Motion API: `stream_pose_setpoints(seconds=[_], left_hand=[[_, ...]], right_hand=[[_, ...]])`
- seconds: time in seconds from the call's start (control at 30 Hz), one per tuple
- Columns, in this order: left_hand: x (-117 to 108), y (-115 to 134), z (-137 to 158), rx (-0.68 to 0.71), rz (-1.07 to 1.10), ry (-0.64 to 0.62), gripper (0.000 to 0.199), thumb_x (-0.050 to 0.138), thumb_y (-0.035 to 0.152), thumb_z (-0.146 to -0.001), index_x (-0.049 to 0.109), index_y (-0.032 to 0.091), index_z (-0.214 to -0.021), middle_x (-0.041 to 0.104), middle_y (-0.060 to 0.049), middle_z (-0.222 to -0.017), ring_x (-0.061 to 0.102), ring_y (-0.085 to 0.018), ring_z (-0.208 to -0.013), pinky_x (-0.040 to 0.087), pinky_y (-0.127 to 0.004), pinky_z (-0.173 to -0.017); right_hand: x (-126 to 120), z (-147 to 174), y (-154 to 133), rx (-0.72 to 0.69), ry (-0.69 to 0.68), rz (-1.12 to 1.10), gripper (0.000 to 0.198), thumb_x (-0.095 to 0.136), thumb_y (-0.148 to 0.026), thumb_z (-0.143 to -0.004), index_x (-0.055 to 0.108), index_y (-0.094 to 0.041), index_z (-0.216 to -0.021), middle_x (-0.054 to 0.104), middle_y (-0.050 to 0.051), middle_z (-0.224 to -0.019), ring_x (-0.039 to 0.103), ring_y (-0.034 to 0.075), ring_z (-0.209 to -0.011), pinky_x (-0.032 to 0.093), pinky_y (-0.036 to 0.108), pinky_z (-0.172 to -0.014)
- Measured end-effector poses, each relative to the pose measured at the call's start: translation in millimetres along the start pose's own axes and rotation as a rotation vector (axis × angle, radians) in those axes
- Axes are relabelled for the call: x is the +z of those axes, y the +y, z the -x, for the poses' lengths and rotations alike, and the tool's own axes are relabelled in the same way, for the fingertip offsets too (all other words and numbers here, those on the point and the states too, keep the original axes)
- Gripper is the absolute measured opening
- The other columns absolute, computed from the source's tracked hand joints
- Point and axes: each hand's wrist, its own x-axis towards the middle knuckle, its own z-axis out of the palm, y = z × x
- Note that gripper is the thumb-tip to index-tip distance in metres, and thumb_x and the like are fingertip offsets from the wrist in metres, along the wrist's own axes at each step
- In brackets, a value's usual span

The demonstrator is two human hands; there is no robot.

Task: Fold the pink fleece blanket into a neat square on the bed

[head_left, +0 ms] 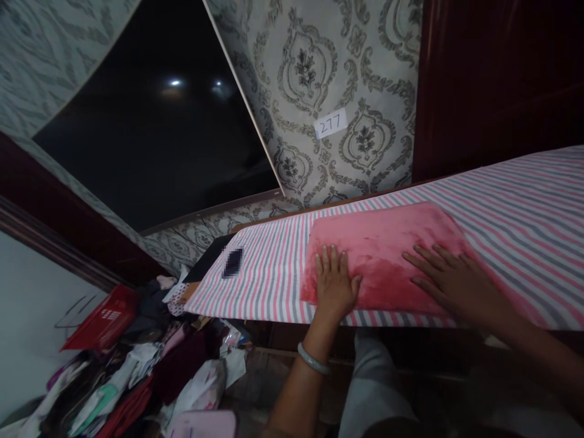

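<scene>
A pink plush cloth [383, 234], folded into a flat rectangle, lies on a striped sheet [269, 274] that covers a long narrow surface. My left hand [334, 283] rests flat on the cloth's left part, fingers apart and pointing away from me. Toward its right side, my right hand [449, 280] also lies on the cloth with spread fingers. Darker smudges in the pile show around and between both hands. Neither hand grips anything. A bracelet circles my left wrist.
A large dark TV [173, 115] stands behind on the left, and a paper label [331, 123] reading 277 is on the wall. A blurred dark object [232, 263] lies on the sheet's left end. Clothes [182, 365] and a red basket [103, 319] are heaped at lower left.
</scene>
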Motion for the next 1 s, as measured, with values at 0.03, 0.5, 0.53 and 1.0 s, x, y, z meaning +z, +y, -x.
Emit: stream_pose_setpoints(seconds=[0.03,0.5,0.53,1.0], left_hand=[[-1.2,-0.2,0.0,0.02,0.021,0.016,0.06,0.047,0.041,-0.099,0.045,0.009,-0.15,0.032,-0.022,-0.166,0.017,-0.037,-0.159,0.02,-0.063,-0.127],[-18.7,6.1,-30.8,-0.455,1.817,0.212,0.018,0.055,0.032,-0.091,0.058,0.019,-0.102,0.064,-0.003,-0.078,0.068,-0.017,-0.074,0.055,-0.033,-0.076],[-19.9,5.2,-32.9,-0.454,1.834,0.173,0.029,0.053,0.024,-0.09,0.058,0.017,-0.117,0.071,-0.008,-0.094,0.072,-0.02,-0.091,0.056,-0.037,-0.086],[-30.8,-1.5,-34.6,-0.294,0.839,0.122,0.058,0.01,0.03,-0.108,0.041,0.016,-0.156,0.056,-0.014,-0.152,0.058,-0.017,-0.136,0.054,-0.037,-0.104]], right_hand=[[0.1,0.0,0.1,0.0,-0.002,-0.005,0.076,0.018,-0.067,-0.099,0.056,-0.026,-0.15,0.045,0.007,-0.159,0.037,0.039,-0.147,0.033,0.066,-0.116],[2.9,0.4,2.2,0.027,0.0,-0.071,0.07,0.027,-0.065,-0.096,0.055,-0.032,-0.15,0.048,0.006,-0.157,0.037,0.04,-0.147,0.032,0.065,-0.117],[2.7,0.3,1.9,0.028,0.0,-0.068,0.07,0.026,-0.066,-0.096,0.056,-0.032,-0.149,0.048,0.006,-0.157,0.037,0.04,-0.147,0.032,0.064,-0.117],[1.2,1.6,0.7,0.019,0.01,-0.063,0.069,0.027,-0.065,-0.096,0.056,-0.033,-0.149,0.046,0.004,-0.158,0.037,0.04,-0.148,0.033,0.065,-0.116]])
